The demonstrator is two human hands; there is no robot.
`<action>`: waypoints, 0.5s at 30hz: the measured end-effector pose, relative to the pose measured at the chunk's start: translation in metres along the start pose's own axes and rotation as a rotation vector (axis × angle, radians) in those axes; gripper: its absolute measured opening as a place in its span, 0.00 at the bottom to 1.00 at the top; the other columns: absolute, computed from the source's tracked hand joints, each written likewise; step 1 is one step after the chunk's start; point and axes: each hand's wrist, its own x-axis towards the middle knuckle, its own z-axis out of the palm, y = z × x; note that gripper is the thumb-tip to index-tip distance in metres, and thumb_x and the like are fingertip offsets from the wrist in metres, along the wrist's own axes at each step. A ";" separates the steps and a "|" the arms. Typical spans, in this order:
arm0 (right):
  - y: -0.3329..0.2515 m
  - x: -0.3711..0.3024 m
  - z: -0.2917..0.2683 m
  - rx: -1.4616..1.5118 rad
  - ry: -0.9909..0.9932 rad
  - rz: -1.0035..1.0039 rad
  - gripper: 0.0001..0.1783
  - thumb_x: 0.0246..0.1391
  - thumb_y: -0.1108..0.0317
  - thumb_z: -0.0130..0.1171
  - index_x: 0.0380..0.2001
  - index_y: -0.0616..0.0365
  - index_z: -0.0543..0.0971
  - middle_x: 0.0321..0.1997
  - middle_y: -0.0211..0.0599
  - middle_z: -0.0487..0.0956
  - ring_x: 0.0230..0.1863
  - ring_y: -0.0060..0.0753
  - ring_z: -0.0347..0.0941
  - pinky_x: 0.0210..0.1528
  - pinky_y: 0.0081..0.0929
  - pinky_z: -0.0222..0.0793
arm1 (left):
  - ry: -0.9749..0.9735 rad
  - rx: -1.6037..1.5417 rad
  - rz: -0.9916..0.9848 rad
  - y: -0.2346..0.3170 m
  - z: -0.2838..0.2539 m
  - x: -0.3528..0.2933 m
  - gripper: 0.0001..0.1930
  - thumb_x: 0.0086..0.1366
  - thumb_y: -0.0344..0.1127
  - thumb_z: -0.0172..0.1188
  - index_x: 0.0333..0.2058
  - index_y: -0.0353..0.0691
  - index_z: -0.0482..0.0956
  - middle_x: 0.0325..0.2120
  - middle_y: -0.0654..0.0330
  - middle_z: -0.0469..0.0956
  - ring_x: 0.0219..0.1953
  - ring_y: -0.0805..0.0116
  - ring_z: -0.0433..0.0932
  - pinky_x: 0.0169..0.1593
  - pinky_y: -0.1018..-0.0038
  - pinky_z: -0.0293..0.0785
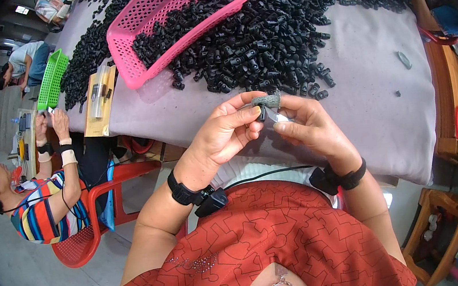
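Note:
Just above the table's near edge, my left hand [224,129] pinches a small black plastic part [262,115] between thumb and fingers. My right hand [315,126] is closed on a small knife with a short, pale metal blade [277,117], which lies against the black part. A grey knitted finger cover [267,101] sits where the two hands meet, seemingly on my right index finger. The fingers partly hide the black part and the knife's handle. Beyond my hands spreads a large heap of similar black parts [240,54].
A pink perforated basket [129,69] lies tilted on the heap. Green baskets [53,79] stand at the left and far right. A cardboard piece [99,116] lies left on the grey tablecloth [369,66]. At the left sits a co-worker [45,196] on a red chair [94,218].

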 end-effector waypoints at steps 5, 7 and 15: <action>0.000 -0.001 0.002 0.013 -0.046 -0.063 0.24 0.57 0.70 0.60 0.56 0.63 0.71 0.29 0.20 0.72 0.25 0.09 0.62 0.26 0.12 0.57 | 0.029 0.028 0.016 0.002 0.000 0.001 0.20 0.63 0.25 0.60 0.54 0.38 0.71 0.37 0.58 0.78 0.30 0.74 0.76 0.34 0.81 0.78; -0.005 0.000 0.002 0.005 -0.025 -0.035 0.24 0.57 0.70 0.60 0.56 0.63 0.70 0.29 0.20 0.72 0.25 0.09 0.62 0.26 0.12 0.57 | 0.023 0.054 0.025 0.003 0.000 0.001 0.20 0.63 0.26 0.60 0.54 0.38 0.71 0.38 0.59 0.78 0.29 0.75 0.77 0.34 0.82 0.78; -0.007 0.000 0.004 0.056 0.014 -0.002 0.21 0.58 0.72 0.56 0.55 0.62 0.72 0.28 0.19 0.71 0.25 0.10 0.61 0.25 0.11 0.56 | 0.028 0.097 0.068 0.013 0.003 -0.004 0.18 0.64 0.27 0.59 0.53 0.38 0.72 0.37 0.59 0.78 0.30 0.75 0.76 0.34 0.82 0.78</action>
